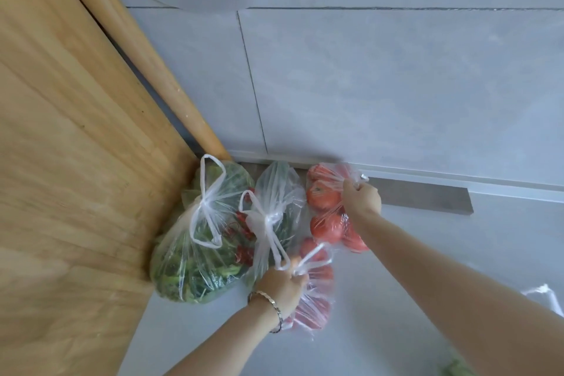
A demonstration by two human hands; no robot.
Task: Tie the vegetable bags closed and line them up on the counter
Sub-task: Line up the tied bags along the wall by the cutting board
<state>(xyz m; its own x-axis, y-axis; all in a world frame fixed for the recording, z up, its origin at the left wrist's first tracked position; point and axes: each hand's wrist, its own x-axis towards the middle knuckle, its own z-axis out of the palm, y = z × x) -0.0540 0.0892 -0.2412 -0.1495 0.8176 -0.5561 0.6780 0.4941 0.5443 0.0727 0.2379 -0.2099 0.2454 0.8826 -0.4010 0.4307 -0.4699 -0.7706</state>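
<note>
A clear bag of leafy greens [195,256] lies against the wooden panel, its handles knotted. Beside it stands a second clear bag [274,192] with green and red vegetables, also knotted. To the right lies a clear bag of red tomatoes [326,226], stretched lengthwise. My left hand [282,287] grips this bag's near handles at the bottom end. My right hand [361,197] grips the plastic at the bag's far end, close to the wall.
The bags rest on a grey counter [396,299] in a corner between a wooden side panel [76,177] and a grey tiled wall [381,85]. Another white bag's handles [546,296] and some greens [454,368] show at the right edge.
</note>
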